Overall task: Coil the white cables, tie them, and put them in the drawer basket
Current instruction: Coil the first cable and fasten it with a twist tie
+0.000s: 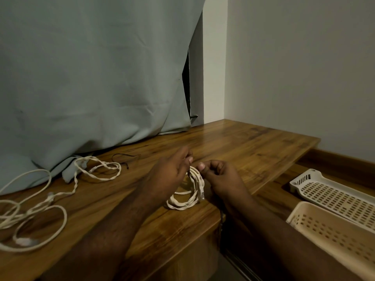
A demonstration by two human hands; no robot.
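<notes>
Coil (187, 191) of white cable, mid-frame on the table (253, 147), is being pinched by right hand (220, 176) and steadied by loosely curled left hand (172, 169). Tying's probably next; black tie (124, 158) needed, baskets lower right.

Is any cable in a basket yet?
No: both baskets, white and beige, show no cable; the coil sits on the table between the hands, loose cables to its left.

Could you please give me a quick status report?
Both hands, left and right, grip the coiled white cable on the wooden table. Loose white cables wait. Nothing obstructs.
</notes>
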